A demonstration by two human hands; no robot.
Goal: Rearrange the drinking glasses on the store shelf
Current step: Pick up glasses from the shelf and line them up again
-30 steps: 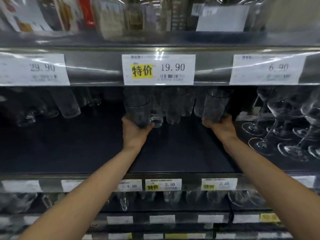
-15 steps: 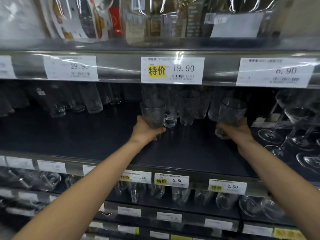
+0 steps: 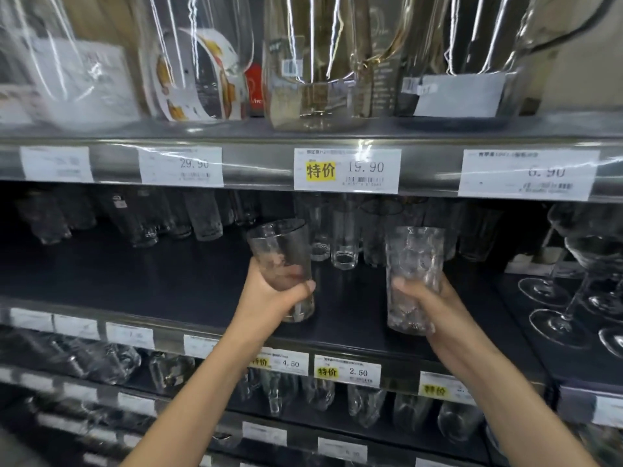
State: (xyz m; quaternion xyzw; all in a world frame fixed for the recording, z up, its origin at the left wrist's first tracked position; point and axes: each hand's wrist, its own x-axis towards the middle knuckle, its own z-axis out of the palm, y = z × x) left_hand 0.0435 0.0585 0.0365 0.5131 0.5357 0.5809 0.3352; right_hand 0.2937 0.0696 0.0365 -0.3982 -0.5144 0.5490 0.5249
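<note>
Two clear textured drinking glasses are held over the front of the dark middle shelf. My left hand grips the lower half of the left glass, which tilts slightly left. My right hand grips the right glass, upright, its base near the shelf's front edge. Whether either base touches the shelf I cannot tell. Behind them, at the back of the shelf, stand several more clear tumblers.
More tumblers line the back left of the shelf. Stemmed wine glasses crowd the right side. Wrapped glass pitchers stand on the shelf above, price tags along its edge. Lower shelves hold more glasses.
Both hands have drawn their glasses from the back of the shelf toward its front edge. The camera has tilted up and come closer.
</note>
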